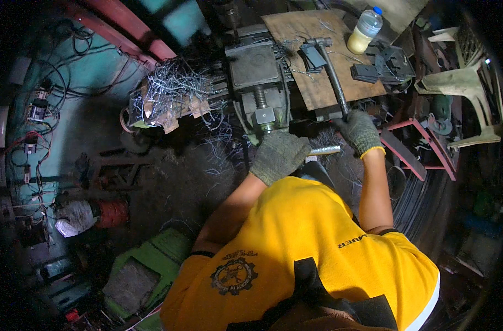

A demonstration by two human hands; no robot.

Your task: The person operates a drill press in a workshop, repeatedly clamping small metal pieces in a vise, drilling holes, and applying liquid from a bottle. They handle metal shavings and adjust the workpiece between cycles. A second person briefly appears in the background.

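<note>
A machine vise (pixel 255 66) with a long threaded screw stands at the bench's middle. My left hand (pixel 279 157), in a grey knit glove, is closed at the near end of that screw. From its right side sticks out a silvery vise handle (pixel 324 150). My right hand (pixel 362 132), gloved too, is wrapped round the lower end of a hammer (pixel 335 83). The hammer's head points away from me, over a brown board (pixel 295 38). Small dark metal plates (pixel 313 57) lie beside the hammer's head. My fingertips are mostly hidden on both hands.
A heap of curly metal shavings (pixel 177 91) is left of the vise. On the board's right stand a bottle (pixel 365 30) with a blue cap and more dark plates (pixel 364 72). A red metal frame (pixel 422 149) and a broken pale plastic chair (pixel 467 91) are at the right.
</note>
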